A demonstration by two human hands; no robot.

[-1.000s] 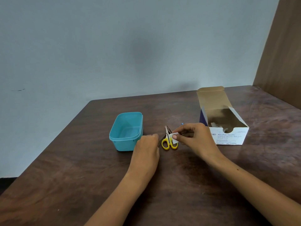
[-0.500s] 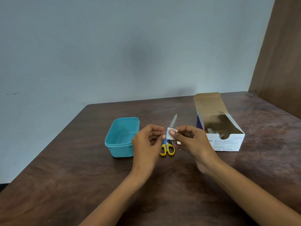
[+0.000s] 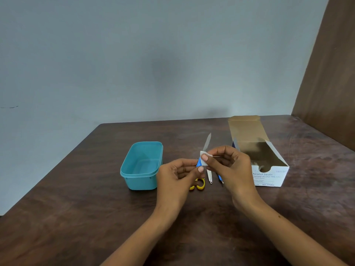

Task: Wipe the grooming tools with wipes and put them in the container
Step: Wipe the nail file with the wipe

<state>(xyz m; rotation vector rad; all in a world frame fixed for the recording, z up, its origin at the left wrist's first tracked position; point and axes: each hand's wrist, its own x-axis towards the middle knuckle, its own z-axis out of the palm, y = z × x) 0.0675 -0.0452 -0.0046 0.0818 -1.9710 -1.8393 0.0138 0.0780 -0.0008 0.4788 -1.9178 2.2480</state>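
White wipe [image 3: 204, 158] sits pinched in your right hand [image 3: 232, 167] around the nail file [image 3: 207, 143], just above its blue handle, which your left hand [image 3: 178, 173] pinches low down; both are lifted above the bench [image 3: 96, 208]. Draw the wipe along the blade toward the tip, keeping the handle steady, then cover the other face. Teal container [image 3: 141, 166] sits just left of your hands and looks empty. Yellow-handled scissors [image 3: 198, 186] and two slim tools [image 3: 209, 174] lie on the bench below, not yet put away. Swab box [image 3: 269, 169] stands open at right.
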